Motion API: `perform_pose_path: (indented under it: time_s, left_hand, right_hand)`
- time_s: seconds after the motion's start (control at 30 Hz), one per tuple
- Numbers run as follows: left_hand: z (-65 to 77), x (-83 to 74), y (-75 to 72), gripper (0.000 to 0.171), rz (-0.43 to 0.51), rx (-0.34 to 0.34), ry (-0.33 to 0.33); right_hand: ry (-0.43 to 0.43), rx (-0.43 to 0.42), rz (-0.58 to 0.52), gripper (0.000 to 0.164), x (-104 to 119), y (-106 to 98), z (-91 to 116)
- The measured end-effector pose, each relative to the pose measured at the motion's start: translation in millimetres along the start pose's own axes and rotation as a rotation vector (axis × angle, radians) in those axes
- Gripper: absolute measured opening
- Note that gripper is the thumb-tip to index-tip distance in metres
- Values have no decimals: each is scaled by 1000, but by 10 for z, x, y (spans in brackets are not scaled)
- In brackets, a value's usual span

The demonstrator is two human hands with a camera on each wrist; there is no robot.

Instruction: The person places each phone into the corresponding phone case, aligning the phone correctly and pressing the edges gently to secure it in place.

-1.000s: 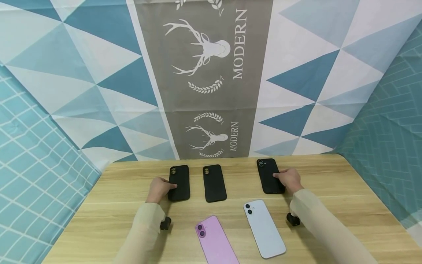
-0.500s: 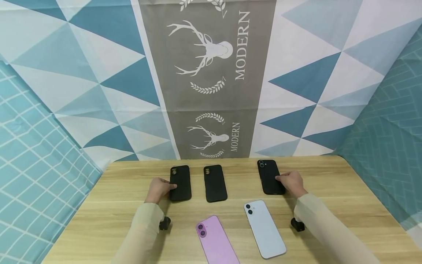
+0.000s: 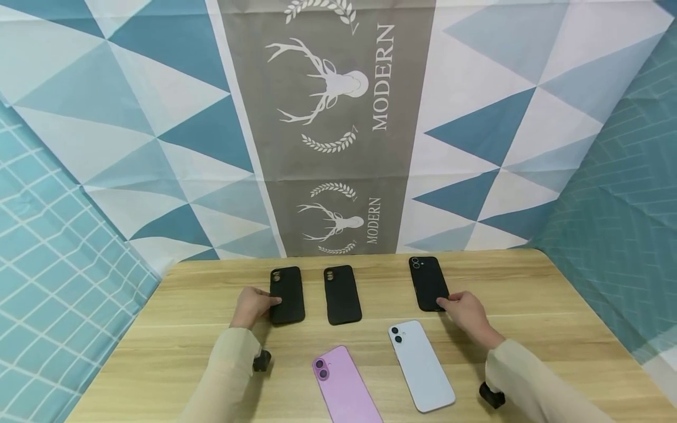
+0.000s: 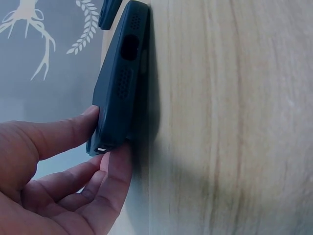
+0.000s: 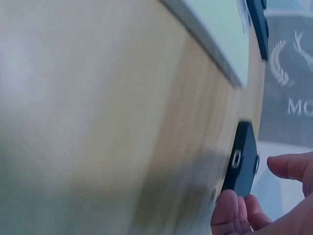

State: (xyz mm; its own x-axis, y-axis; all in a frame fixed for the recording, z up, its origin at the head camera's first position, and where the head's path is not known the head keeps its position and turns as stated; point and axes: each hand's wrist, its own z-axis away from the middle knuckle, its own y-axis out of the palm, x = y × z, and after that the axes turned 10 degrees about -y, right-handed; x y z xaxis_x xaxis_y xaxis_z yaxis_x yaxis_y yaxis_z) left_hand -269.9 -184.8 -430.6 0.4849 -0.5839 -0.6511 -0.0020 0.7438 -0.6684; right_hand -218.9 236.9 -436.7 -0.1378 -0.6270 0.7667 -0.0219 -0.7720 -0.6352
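Note:
My left hand point(image 3: 252, 306) pinches the lower left edge of a black phone case point(image 3: 288, 291), thumb on its back and fingers beneath; in the left wrist view this phone case point(image 4: 115, 83) tilts slightly off the table. Its camera cutouts show wood colour through them. My right hand point(image 3: 465, 312) is at the lower right corner of a phone in a black case point(image 3: 427, 282). In the right wrist view the thumb point(image 5: 286, 165) stands apart from the cased phone point(image 5: 242, 161), while the fingertips lie by its near edge. Between them lies another black phone case point(image 3: 342, 296).
A white phone point(image 3: 422, 367) and a pink phone point(image 3: 346, 385) lie nearer on the wooden table point(image 3: 158, 346), the pink one cut off by the frame. Patterned cloth point(image 3: 338, 153) stands behind the table's far edge. Black wrist cameras point(image 3: 261, 361) hang under both sleeves.
My right hand has slid down and toward me along the black cased phone to its lower corner, and its forearm has shifted to the right. The left hand keeps its pinch on the phone case.

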Motion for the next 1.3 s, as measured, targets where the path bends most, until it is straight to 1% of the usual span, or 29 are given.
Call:
perform_pose_path:
  time_s: [0.07, 0.23, 0.33, 0.47, 0.53, 0.6, 0.7, 0.77, 0.83, 0.9, 1.0, 1.17, 1.3]
  left_hand:
    - [-9, 15, 5, 38, -10, 0, 1]
    - [-16, 42, 11, 39, -14, 7, 1]
    - [2, 36, 0, 40, -6, 7, 6]
    - [16, 17, -17, 38, -9, 0, 16]
    - [9, 10, -18, 38, -14, -1, 17]
    - [8, 4, -21, 37, -17, 2, 21]
    - [2, 4, -20, 39, -18, 10, 15]
    - [-1, 6, -20, 40, -16, 18, 11]
    - [-10, 7, -16, 41, -14, 23, 2]
    - [-16, 7, -14, 41, -15, 25, -2]
    - [-21, 6, -19, 42, -18, 25, -2]
    - [-3, -2, -30, 42, -19, 31, 6]
    - [8, -13, -30, 43, -13, 39, -1]
  right_hand:
    - [2, 25, -7, 51, 23, 55, 72]
    - [40, 92, -17, 42, 107, 197, 216]
    - [44, 132, 28, 37, 164, 258, 290]
    - [19, 173, 101, 38, 228, 327, 392]
    - [-21, 177, 142, 47, 249, 360, 428]
    - [-60, 165, 171, 49, 267, 399, 457]
    - [-107, 155, 217, 60, 282, 443, 495]
    - [-118, 146, 248, 62, 290, 475, 520]
    - [-132, 144, 300, 75, 296, 498, 541]
    - [-141, 138, 349, 85, 305, 523, 555]
    - [-148, 128, 409, 93, 322, 550, 574]
    - [-171, 116, 460, 91, 334, 566, 597]
    - [-186, 116, 472, 88, 335, 568, 605]
